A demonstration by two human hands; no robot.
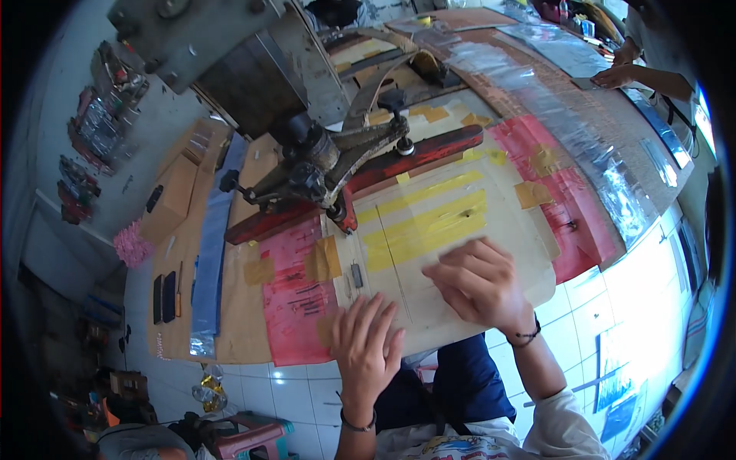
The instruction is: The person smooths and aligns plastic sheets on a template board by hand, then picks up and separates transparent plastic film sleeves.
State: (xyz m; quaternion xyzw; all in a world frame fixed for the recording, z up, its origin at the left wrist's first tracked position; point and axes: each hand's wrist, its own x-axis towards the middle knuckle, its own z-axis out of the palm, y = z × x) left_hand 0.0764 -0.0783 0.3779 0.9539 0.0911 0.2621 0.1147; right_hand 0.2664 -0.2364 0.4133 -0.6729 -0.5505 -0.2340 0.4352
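My left hand (366, 346) lies palm down with its fingers stretched out, at the left part of a cream sheet (498, 284). Just above its fingertips is a small dark grey strip (356, 276). My right hand (483, 287) is closed in a pinch over the sheet, slightly blurred; whatever its fingers hold, if anything, is hidden. Yellow strips (429, 222) cross the sheet beyond that hand, and a thin dark line runs down the sheet between both hands. Red translucent film (295, 326) with brown tape borders the sheet on either side.
A metal machine head (257, 84) with a red bar (429, 151) stands over the sheet's far edge. On the left lie a blue strip (207, 268) and dark blocks (164, 297). Another person's hand (613, 77) works at the far right. A stool (257, 437) stands below.
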